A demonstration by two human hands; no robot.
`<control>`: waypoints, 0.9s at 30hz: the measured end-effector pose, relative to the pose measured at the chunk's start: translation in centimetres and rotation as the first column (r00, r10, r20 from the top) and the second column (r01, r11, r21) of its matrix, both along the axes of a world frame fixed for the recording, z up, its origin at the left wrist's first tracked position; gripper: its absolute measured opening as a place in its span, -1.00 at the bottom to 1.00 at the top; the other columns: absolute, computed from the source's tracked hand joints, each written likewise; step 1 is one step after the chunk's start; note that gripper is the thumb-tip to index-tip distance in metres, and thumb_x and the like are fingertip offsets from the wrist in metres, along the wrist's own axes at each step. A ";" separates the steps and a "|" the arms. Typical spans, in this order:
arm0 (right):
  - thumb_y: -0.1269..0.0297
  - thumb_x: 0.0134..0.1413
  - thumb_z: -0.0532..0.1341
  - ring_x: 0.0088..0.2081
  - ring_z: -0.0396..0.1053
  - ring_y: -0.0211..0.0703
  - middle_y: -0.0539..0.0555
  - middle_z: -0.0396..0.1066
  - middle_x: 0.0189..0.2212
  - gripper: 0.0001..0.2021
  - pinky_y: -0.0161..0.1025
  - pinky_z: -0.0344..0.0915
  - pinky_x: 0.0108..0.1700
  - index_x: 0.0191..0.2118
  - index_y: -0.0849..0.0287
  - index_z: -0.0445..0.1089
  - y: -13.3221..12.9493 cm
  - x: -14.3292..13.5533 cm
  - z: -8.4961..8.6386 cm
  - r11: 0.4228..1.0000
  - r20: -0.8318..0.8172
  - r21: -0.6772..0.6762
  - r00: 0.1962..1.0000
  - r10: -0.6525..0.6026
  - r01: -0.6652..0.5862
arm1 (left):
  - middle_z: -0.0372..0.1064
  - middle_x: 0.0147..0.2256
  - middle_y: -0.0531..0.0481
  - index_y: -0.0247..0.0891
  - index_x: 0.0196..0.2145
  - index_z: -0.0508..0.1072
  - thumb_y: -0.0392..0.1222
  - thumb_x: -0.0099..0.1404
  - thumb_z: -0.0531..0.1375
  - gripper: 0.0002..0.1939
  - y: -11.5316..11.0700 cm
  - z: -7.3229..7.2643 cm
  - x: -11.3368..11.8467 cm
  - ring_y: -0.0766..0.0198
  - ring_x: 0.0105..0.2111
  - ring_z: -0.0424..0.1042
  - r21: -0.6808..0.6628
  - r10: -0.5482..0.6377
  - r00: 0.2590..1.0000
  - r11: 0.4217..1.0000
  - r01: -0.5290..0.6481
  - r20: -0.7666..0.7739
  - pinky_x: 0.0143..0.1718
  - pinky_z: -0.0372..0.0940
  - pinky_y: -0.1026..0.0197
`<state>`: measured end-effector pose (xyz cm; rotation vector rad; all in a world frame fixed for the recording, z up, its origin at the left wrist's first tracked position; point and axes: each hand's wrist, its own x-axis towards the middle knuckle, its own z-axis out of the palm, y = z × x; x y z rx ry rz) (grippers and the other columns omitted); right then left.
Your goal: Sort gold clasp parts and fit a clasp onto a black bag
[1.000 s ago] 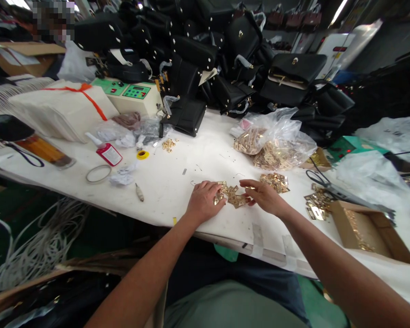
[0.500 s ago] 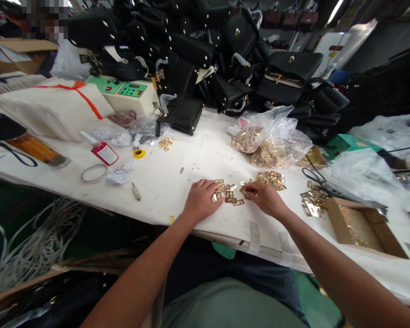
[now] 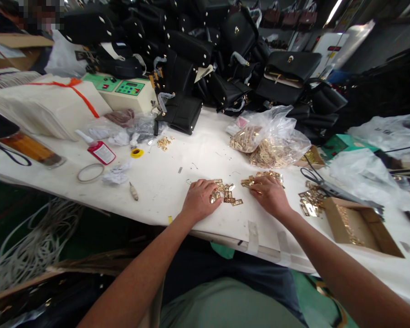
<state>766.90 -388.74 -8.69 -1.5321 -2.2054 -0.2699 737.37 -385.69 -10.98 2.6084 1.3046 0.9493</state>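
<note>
My left hand (image 3: 200, 200) lies palm down on the white table, its fingers loosely bent along the left side of a small group of gold metal plates (image 3: 229, 195). Several of those rectangular plates have slots in them. To the right, my right hand (image 3: 270, 197) rests over the near side of a larger heap of the same gold plates (image 3: 276, 175). Its fingers are spread and bent down onto the heap, and the fingertips are partly hidden. A narrow strip of white tabletop lies between the two groups.
Behind the heap sit clear plastic bags of gold plates (image 3: 271, 152). At right are more loose plates (image 3: 310, 200) and a cardboard box (image 3: 362, 228). A red bottle (image 3: 101, 151), yellow tape roll (image 3: 136, 153) and small gold fittings (image 3: 164, 143) lie left. Black handbags (image 3: 181, 114) pile up behind.
My right hand has shifted slightly right, from the near end of the heap onto it, and its pinched fingers have spread. My left hand stays beside the small group. The view has shifted slightly.
</note>
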 end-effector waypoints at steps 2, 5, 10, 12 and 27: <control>0.26 0.30 0.25 0.04 0.31 0.06 0.08 0.47 -0.01 -0.84 0.03 0.25 0.09 -0.12 0.08 0.59 -0.3 -0.6 0.1 0.999 -0.041 0.046 0.999 0.017 -0.015 | 0.43 0.07 0.03 -0.17 0.00 0.48 0.00 0.27 0.31 -0.61 0.1 0.0 0.0 0.10 0.09 0.30 0.004 -0.002 1.000 1.000 0.002 0.004 0.13 0.21 -0.02; 0.17 0.30 0.27 0.00 0.36 -0.01 0.11 0.47 -0.02 -0.80 -0.03 0.28 0.07 -0.07 0.11 0.57 -1.0 -3.0 -0.1 0.992 -0.127 0.035 0.984 0.127 -0.124 | 0.43 0.07 0.03 -0.17 0.01 0.48 0.01 0.26 0.31 -0.60 0.1 0.0 0.1 0.09 0.09 0.31 0.010 -0.003 1.000 1.000 0.003 0.003 0.12 0.21 -0.03; 0.21 0.23 0.32 -0.17 0.38 -0.07 0.06 0.50 -0.20 -0.89 -0.10 0.28 -0.07 -0.19 0.08 0.56 -1.9 -6.1 -1.3 0.986 -0.176 -0.087 0.977 0.122 -0.139 | 0.42 0.08 0.03 -0.16 0.01 0.48 0.02 0.28 0.30 -0.62 0.0 -0.1 0.0 0.09 0.09 0.30 0.011 0.001 1.000 1.000 -0.001 0.006 0.13 0.21 -0.04; 0.25 0.23 0.32 -0.20 0.36 -0.12 0.03 0.48 -0.25 -0.94 -0.12 0.27 -0.09 -0.24 0.08 0.53 -2.3 -6.1 -1.7 0.983 -0.231 -0.103 0.965 0.122 -0.149 | 0.42 0.07 0.03 -0.16 0.01 0.47 0.03 0.29 0.29 -0.61 0.0 -0.3 -0.1 0.09 0.09 0.30 0.015 -0.004 1.000 1.000 0.004 0.009 0.12 0.21 -0.04; 0.21 0.22 0.30 -0.25 0.32 -0.17 0.01 0.41 -0.31 -0.91 -0.21 0.22 -0.14 -0.22 0.06 0.53 -2.7 -4.9 0.2 0.953 -0.140 -0.289 0.989 0.055 -0.094 | 0.43 0.05 0.04 -0.17 0.00 0.47 0.03 0.30 0.28 -0.63 0.1 -0.5 -0.3 0.10 0.07 0.29 0.020 -0.011 1.000 1.000 0.011 0.029 0.11 0.20 -0.05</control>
